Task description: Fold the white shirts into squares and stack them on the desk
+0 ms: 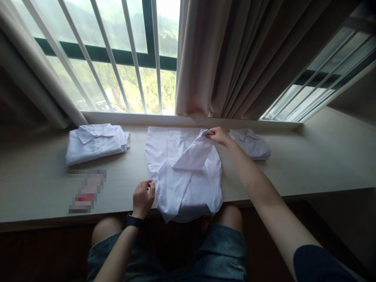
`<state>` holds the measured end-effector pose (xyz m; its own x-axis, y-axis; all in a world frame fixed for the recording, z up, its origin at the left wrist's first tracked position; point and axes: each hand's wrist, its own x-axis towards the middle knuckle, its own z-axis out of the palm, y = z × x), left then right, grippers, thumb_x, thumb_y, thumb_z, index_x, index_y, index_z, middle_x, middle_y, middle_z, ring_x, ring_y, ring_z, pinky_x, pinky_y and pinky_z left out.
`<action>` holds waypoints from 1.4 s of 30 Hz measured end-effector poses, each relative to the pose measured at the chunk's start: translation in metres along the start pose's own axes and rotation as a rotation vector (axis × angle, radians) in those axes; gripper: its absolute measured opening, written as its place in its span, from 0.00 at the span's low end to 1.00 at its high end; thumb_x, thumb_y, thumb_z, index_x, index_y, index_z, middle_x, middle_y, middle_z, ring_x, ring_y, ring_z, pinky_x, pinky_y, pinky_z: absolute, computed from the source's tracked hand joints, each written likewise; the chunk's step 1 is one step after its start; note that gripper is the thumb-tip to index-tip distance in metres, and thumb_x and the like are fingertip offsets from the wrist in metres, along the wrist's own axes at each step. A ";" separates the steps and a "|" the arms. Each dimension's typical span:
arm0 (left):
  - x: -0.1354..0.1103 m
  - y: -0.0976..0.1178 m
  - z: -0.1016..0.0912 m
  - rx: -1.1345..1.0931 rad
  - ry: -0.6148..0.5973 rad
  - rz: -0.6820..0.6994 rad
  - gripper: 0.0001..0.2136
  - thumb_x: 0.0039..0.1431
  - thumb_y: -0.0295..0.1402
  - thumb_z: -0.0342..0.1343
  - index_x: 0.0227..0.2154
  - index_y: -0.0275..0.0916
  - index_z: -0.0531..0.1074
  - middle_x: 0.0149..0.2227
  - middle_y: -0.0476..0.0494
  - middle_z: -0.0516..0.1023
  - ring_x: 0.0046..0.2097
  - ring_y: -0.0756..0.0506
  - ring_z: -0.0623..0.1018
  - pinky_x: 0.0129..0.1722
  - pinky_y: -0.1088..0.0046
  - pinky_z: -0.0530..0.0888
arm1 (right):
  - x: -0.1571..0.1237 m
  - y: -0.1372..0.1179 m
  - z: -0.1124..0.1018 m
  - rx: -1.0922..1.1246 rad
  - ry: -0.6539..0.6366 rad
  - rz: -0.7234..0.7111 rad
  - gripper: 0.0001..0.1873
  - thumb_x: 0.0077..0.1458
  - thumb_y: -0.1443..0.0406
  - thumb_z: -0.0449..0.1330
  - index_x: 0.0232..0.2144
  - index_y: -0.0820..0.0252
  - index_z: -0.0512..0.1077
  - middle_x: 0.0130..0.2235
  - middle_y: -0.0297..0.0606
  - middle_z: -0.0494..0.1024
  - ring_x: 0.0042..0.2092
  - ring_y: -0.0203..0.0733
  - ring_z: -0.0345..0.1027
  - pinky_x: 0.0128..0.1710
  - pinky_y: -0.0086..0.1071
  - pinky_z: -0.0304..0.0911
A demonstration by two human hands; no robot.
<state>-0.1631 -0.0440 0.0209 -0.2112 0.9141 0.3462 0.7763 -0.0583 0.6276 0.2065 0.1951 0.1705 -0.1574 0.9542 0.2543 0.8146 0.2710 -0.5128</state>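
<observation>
A white shirt (188, 184) lies on the pale ledge in front of me, its lower part hanging over the front edge toward my lap. My right hand (219, 136) pinches a corner of the shirt near the window side, and a flap of cloth slants from there across the middle. Beside the shirt's left edge is my left hand (143, 197), its fingers curled and bent inward. Whether those fingers grip any cloth is hard to make out. A black band (133, 221) is on my left wrist.
A folded white shirt (96, 143) rests on the ledge (308, 164) to the left, another folded white shirt (251, 145) to the right. A blurred-out flat object (87, 192) lies at the left front. Curtains (202, 58) and a barred window stand behind.
</observation>
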 end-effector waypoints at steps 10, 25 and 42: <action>0.008 -0.026 0.023 0.176 0.078 -0.038 0.12 0.61 0.42 0.50 0.37 0.38 0.68 0.37 0.40 0.72 0.41 0.38 0.74 0.46 0.57 0.72 | 0.139 0.075 0.076 0.072 -0.094 0.036 0.17 0.49 0.56 0.67 0.33 0.66 0.81 0.28 0.35 0.79 0.29 0.38 0.66 0.32 0.28 0.60; 0.010 -0.026 0.026 0.237 0.025 -0.013 0.07 0.60 0.39 0.54 0.37 0.44 0.66 0.37 0.43 0.71 0.41 0.39 0.73 0.42 0.59 0.73 | 0.174 0.109 0.180 -0.341 0.203 -0.014 0.24 0.68 0.62 0.45 0.59 0.64 0.70 0.59 0.53 0.70 0.62 0.55 0.56 0.61 0.47 0.51; 0.010 -0.023 0.029 0.227 0.041 -0.019 0.06 0.62 0.38 0.51 0.37 0.42 0.65 0.37 0.43 0.70 0.41 0.39 0.72 0.43 0.59 0.71 | 0.145 0.100 0.246 -0.194 -0.011 0.098 0.43 0.62 0.48 0.50 0.69 0.71 0.49 0.69 0.56 0.54 0.70 0.54 0.47 0.68 0.45 0.43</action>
<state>-0.1657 -0.0224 -0.0101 -0.2475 0.8970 0.3663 0.8848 0.0552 0.4627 0.1282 0.3921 -0.0455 -0.0769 0.9765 0.2015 0.9185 0.1480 -0.3666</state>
